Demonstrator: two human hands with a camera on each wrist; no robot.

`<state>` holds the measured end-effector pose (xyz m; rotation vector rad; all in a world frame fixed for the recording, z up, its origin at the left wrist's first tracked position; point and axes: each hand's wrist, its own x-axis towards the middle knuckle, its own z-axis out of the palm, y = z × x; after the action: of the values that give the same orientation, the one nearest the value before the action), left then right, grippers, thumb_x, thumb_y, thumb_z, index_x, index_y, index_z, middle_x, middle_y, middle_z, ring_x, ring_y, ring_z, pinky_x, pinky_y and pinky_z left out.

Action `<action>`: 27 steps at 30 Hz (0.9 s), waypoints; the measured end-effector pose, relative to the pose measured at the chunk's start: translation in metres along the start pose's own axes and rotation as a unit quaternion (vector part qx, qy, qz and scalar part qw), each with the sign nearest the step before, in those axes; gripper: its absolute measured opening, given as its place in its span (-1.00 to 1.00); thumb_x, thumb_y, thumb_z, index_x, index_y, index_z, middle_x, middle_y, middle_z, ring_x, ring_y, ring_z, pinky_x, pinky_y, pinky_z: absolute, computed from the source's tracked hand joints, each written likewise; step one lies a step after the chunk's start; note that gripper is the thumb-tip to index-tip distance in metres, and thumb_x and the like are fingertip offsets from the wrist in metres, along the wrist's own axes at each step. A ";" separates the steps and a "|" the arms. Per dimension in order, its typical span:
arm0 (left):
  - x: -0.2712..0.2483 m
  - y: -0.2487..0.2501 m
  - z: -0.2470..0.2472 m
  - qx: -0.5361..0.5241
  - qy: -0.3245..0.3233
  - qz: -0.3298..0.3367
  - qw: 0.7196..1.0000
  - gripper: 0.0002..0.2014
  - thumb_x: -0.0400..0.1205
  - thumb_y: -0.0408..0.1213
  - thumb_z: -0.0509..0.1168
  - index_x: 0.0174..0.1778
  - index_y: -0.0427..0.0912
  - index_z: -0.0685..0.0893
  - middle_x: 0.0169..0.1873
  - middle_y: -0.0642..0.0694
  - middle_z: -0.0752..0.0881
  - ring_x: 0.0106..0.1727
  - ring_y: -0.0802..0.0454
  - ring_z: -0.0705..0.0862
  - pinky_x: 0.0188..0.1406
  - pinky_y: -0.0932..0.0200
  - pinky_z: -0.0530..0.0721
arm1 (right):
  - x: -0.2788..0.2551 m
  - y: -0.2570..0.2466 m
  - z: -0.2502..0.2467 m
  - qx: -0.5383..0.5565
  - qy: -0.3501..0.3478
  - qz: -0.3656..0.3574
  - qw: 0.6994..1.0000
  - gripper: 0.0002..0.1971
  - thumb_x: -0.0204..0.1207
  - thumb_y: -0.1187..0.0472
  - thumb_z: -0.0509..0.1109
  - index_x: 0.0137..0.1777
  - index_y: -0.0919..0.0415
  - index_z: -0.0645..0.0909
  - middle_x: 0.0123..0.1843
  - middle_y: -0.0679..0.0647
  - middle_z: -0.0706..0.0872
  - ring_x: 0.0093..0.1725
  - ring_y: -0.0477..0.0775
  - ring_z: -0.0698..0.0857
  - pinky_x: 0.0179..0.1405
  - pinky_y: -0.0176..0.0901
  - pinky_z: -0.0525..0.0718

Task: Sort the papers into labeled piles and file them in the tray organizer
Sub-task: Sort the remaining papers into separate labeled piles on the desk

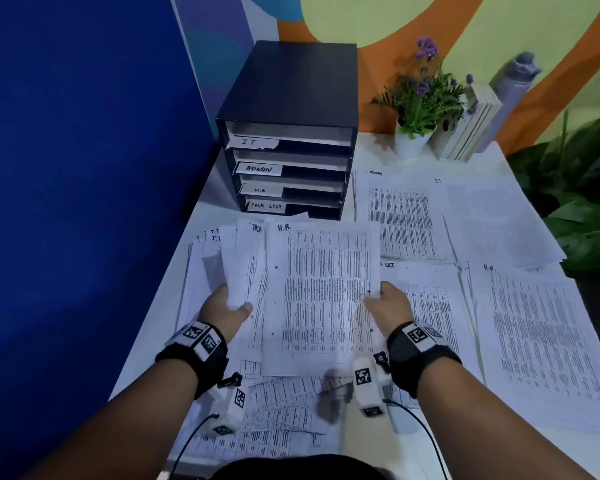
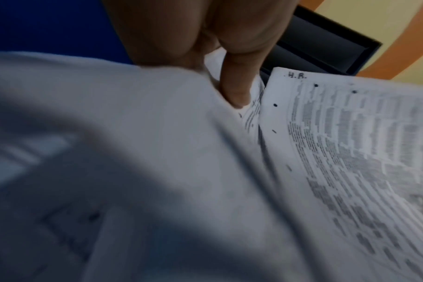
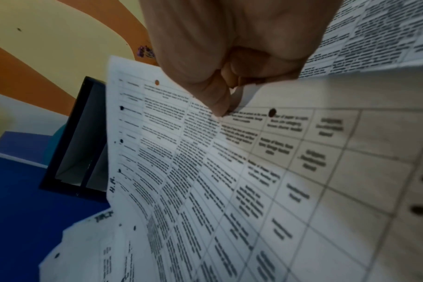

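My right hand pinches the right edge of a printed sheet marked H.R., lifted over the table's middle. In the right wrist view the thumb presses that H.R. sheet. My left hand grips a fanned bundle of unsorted papers, with labels IT and TASK at their tops. The left wrist view has the thumb on that bundle, the H.R. sheet beside it. The dark tray organizer stands behind, labelled IT, ADMIN, H.R., TASK LIST.
Four sorted piles lie on the white table to the right: ADMIN, IT, TASK LIST, H.R.. More loose sheets lie near me. A potted plant, books and a bottle stand at the back. A blue partition borders the left.
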<state>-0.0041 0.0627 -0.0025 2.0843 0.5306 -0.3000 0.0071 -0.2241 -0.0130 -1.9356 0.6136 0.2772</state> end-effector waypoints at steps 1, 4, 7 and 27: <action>0.000 0.004 -0.001 -0.004 -0.006 0.015 1.000 -0.70 0.60 -0.31 0.37 0.26 -0.10 0.59 0.05 -0.02 0.70 0.09 -0.07 0.68 0.13 0.15 0.58 | -0.003 -0.004 -0.002 0.012 -0.004 -0.012 1.000 -0.89 0.56 0.41 0.29 -0.07 0.19 0.56 -0.19 0.07 0.62 -0.23 0.05 0.59 -0.32 -0.24 0.53; -0.004 0.021 -0.002 -0.035 -0.007 0.050 0.998 -0.78 0.62 -0.34 0.37 0.15 -0.03 0.60 -0.06 0.07 0.69 0.02 -0.01 0.66 0.11 0.16 0.57 | -0.001 -0.005 -0.005 0.052 -0.005 -0.029 0.998 -0.87 0.56 0.30 0.39 0.07 0.14 0.63 0.00 0.09 0.75 -0.03 0.10 0.71 -0.04 -0.12 0.67; -0.009 0.039 0.003 -0.060 -0.009 0.079 0.995 -0.82 0.61 -0.35 0.38 0.09 -0.05 0.63 -0.13 0.17 0.70 -0.03 0.06 0.68 -0.03 0.25 0.57 | -0.002 -0.013 -0.014 0.075 0.023 -0.035 0.996 -0.76 0.57 0.12 0.41 0.00 0.35 0.65 -0.15 0.19 0.70 -0.20 0.10 0.62 -0.10 -0.06 0.61; -0.045 0.134 0.117 -0.033 -0.047 0.100 0.993 -0.68 0.62 -0.34 0.37 0.30 -0.20 0.61 0.01 -0.09 0.73 0.07 -0.12 0.69 0.09 0.07 0.62 | 0.018 0.050 -0.203 0.020 0.191 0.014 0.981 -0.93 0.58 0.23 0.34 -0.08 0.23 0.54 -0.16 0.14 0.64 -0.15 0.17 0.64 -0.20 -0.16 0.59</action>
<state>0.0199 -0.1107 0.0531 2.0294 0.2691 -0.2581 -0.0203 -0.4280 0.0277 -1.9569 0.8884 -0.0942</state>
